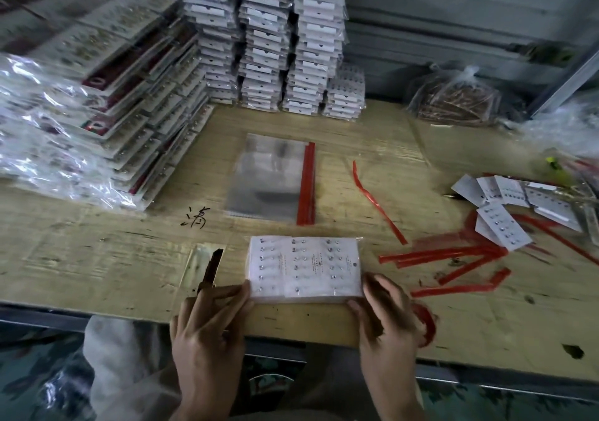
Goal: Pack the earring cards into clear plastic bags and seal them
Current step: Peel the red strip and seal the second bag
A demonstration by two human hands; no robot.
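A clear plastic bag holding several white earring cards (304, 268) lies flat near the table's front edge. My left hand (207, 326) pinches its lower left corner between thumb and fingers. My right hand (387, 313) grips its lower right corner, and a red strip (426, 321) curls out from under that hand. A stack of empty clear bags (269, 177) with a red adhesive strip along its right side lies just beyond. Loose earring cards (505, 206) are scattered at the right.
Tall piles of packed cards (275, 38) stand at the back, and slanted piles of bagged cards (97, 112) fill the left. Peeled red strips (453, 258) litter the cardboard-covered table (97, 252) at the right. A tied bag of copper-coloured items (453, 99) sits at the back right.
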